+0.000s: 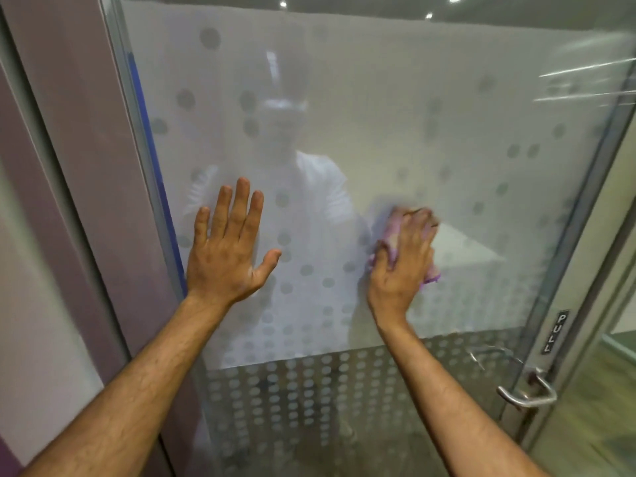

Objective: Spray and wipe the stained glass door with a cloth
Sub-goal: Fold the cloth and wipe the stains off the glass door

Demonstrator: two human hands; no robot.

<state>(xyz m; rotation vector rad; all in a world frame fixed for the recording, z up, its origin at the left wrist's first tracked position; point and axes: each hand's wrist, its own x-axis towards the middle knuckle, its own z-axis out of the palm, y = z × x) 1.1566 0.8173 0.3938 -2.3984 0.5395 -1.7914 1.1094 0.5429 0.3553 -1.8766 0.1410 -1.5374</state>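
The crumpled pink cloth (399,235) sits pressed to the frosted dotted glass door (447,132) under the gripping right hand (402,259); unwiped glass spreads toward twelve o'clock. At nine o'clock the left hand (227,249) braces, fingers spread flat.

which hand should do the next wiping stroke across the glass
Right. The right hand already grips the crumpled pink cloth against the frosted dotted glass door; the left hand lies flat, bracing it.
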